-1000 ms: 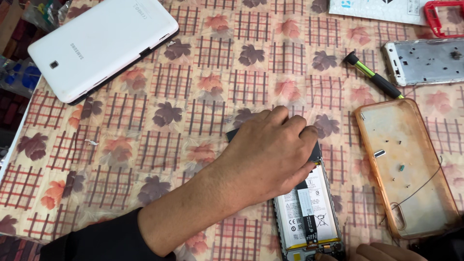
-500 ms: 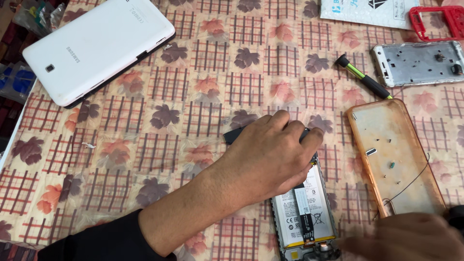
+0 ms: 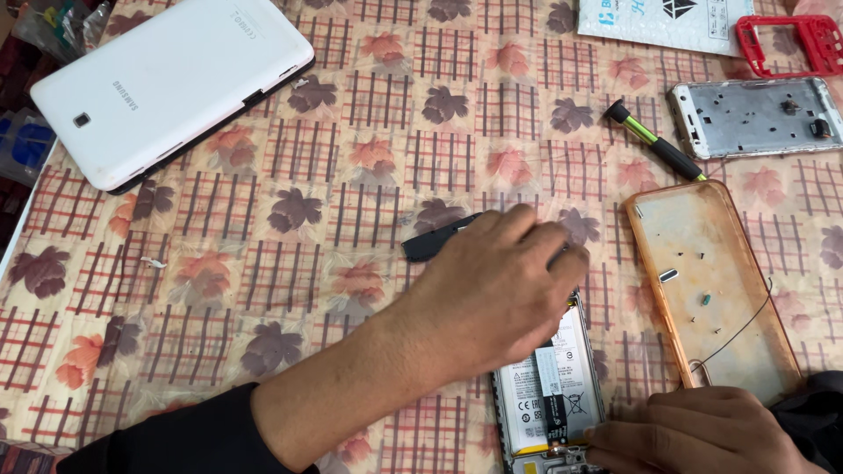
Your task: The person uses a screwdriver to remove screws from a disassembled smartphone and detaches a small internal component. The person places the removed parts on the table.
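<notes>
A counter (image 3: 263, 263) covered in a leaf-and-check patterned cloth carries everything. At its upper left lies a white tablet (image 3: 167, 83), back side up. At right sits a clear orange-tinted phone case (image 3: 711, 290) with tiny screws inside, and above it a silver phone frame (image 3: 760, 118) beside a red plastic frame (image 3: 803, 42). An opened phone (image 3: 549, 386), its battery exposed, lies at bottom centre. The left hand (image 3: 492, 294) presses down flat over the phone's upper part, fingers spread, clasping nothing. The right hand (image 3: 694, 430) rests at the phone's lower edge, fingers curled; whether it pinches anything I cannot tell. A green-and-black screwdriver (image 3: 654, 140) lies near the silver frame.
</notes>
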